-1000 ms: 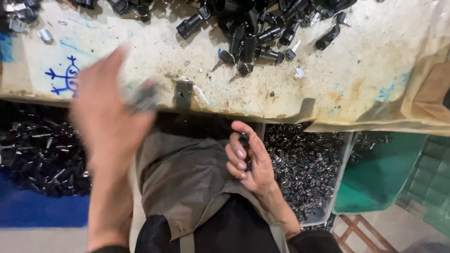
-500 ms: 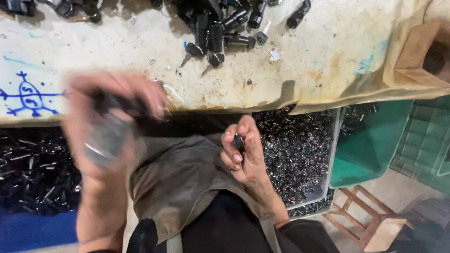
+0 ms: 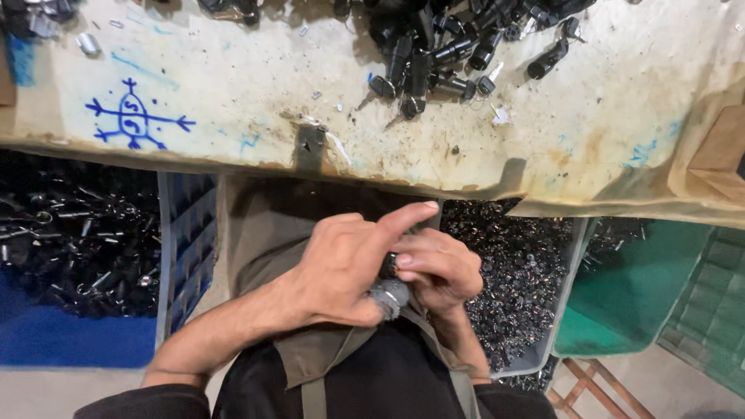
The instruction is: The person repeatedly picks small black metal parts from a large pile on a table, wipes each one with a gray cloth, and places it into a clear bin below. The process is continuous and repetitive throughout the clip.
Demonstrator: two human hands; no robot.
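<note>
Both forearms are seen bare, with dark sleeves pushed up past the elbows at the near edge of the view. A black upper garment is worn over the torso, and over it an olive-brown apron (image 3: 310,233) is laid, spreading far across the lap toward the bench. Two olive straps are seen running down from the apron's near edge, one at the left and one at the right of the chest.

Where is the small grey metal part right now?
In the head view the grey metal part sits low at centre, pinched between the left hand and the right hand over the lap, below the workbench edge.
</note>
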